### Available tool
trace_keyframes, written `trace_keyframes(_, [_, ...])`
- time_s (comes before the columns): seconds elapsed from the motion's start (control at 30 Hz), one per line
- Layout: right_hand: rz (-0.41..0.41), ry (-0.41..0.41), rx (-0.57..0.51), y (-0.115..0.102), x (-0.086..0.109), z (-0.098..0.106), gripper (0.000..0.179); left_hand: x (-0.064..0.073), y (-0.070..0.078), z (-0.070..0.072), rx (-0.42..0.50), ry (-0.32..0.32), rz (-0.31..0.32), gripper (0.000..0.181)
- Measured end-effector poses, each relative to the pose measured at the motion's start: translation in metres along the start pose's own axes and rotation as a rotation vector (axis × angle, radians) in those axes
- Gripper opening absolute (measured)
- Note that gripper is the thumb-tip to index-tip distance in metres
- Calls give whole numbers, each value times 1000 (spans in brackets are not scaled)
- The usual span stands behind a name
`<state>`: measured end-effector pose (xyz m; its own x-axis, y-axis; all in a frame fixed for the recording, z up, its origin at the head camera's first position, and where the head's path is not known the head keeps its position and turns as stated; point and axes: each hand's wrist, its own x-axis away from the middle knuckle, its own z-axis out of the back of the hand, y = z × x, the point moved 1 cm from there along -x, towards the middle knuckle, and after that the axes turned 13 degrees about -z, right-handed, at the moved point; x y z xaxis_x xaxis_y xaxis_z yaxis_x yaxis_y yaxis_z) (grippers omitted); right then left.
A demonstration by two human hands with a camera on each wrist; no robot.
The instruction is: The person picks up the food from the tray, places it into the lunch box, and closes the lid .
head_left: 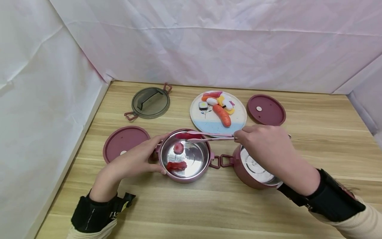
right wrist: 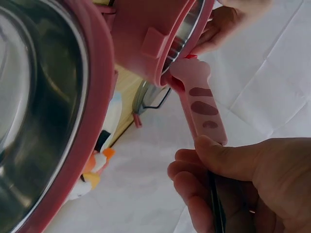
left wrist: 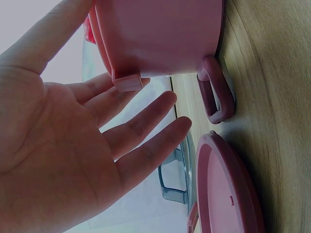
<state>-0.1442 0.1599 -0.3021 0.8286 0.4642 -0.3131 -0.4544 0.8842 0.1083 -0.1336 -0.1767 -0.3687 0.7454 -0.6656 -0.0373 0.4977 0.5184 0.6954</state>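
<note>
My left hand (head_left: 138, 157) spans the side of a small burgundy pot (head_left: 206, 162), thumb at the near rim and index finger at the far rim. Its fingers are fairly straight and spread in the left wrist view. Inside the pot lie a red strip (head_left: 176, 166), a round pinkish piece (head_left: 178, 148) and another red strip (head_left: 183, 135) by the far wall. My right hand (head_left: 265, 146) grips pink-tipped tongs (head_left: 219, 135); their tips reach over the pot, close at the far strip. In the right wrist view the tong tip (right wrist: 199, 97) overlaps the pot rim.
A second, deeper burgundy pot (head_left: 241, 171) stands under my right forearm, handle beside the first pot's. Behind is a plate (head_left: 195, 116) of toy food, including a sausage (head_left: 222, 115). Burgundy lids (head_left: 273, 108) lie right and left (head_left: 119, 141); a glass lid (head_left: 152, 108) lies back left.
</note>
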Motion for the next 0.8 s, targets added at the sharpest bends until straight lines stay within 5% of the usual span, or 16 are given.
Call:
trace_keyframes(0.27, [-48,-163,45,-17,-4,0,24,0,0,1,-1,-2,0,100])
trace_keyframes(0.8, [-36,-192,118,-30,-13,-8,12,-1,-1,0,6,0,-2,100])
